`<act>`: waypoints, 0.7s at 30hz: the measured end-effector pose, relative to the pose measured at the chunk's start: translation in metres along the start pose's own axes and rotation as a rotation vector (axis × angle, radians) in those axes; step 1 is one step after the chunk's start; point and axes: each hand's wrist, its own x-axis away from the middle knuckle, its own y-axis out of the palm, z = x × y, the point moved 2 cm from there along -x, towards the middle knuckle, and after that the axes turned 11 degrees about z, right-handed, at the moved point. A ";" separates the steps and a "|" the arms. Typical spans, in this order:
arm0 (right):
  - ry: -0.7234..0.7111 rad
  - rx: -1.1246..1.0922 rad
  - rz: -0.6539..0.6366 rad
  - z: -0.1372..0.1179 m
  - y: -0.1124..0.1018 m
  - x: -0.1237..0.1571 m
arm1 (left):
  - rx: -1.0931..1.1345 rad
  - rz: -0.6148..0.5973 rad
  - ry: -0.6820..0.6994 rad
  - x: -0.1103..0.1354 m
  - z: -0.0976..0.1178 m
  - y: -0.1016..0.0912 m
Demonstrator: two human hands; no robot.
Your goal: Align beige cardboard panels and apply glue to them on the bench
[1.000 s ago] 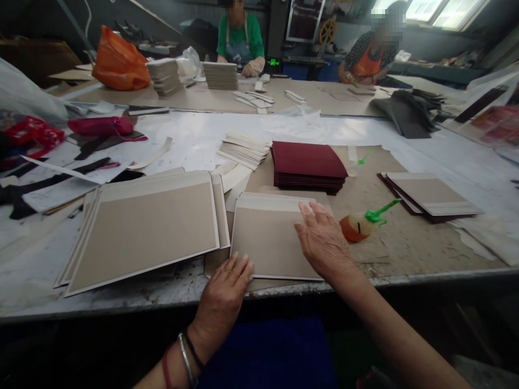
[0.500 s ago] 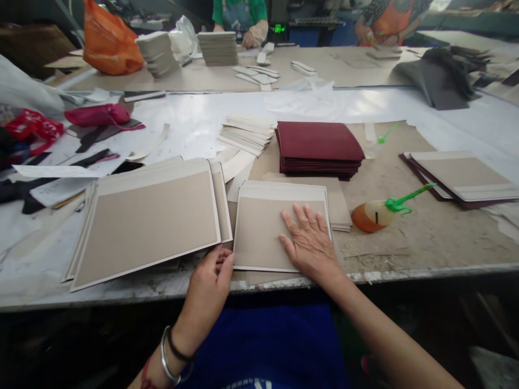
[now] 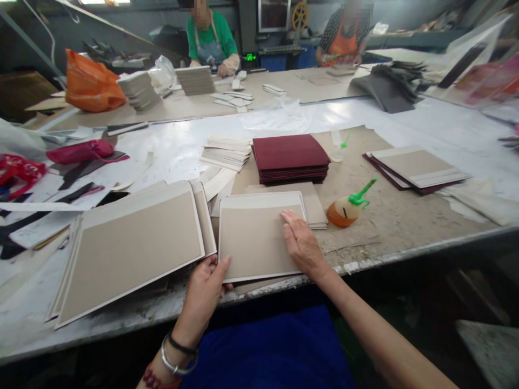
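A beige panel point(image 3: 251, 237) with pale borders lies in front of me near the table edge. My left hand point(image 3: 204, 289) pinches its lower left corner, thumb on top and fingers underneath. On the panel's right side rests my right hand point(image 3: 303, 246), fingers stretched out over the surface and holding nothing. Left of it lies a stack of larger beige panels point(image 3: 138, 237), close to my left hand. Behind the panel, several plain beige boards point(image 3: 314, 202) stick out, and beyond them sits a stack of dark red covers point(image 3: 290, 156).
A squeeze bottle point(image 3: 343, 212) with amber liquid and a green nozzle stands at right. Another panel on dark red covers point(image 3: 417, 167) lies farther right. Pale strips point(image 3: 227, 151) are piled behind. Two people point(image 3: 213, 43) work across the table, near an orange bag point(image 3: 91, 81).
My left hand has taken hold of the panel's lower left corner. My right hand's fingers have drawn closer together on the panel. The camera view has tilted up and turned right.
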 end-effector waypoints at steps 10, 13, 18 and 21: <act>0.458 -0.156 0.222 0.034 -0.070 0.042 | 0.475 -0.113 -0.120 0.031 0.003 0.009; 0.582 -0.251 0.175 0.031 -0.073 0.052 | 0.499 -0.119 -0.103 0.037 0.003 0.009; 0.857 -0.749 -0.040 0.015 -0.070 0.062 | 0.531 -0.173 -0.124 0.051 0.010 0.008; 0.855 -0.805 0.077 0.009 -0.069 0.067 | 0.548 -0.239 -0.198 0.060 0.013 0.007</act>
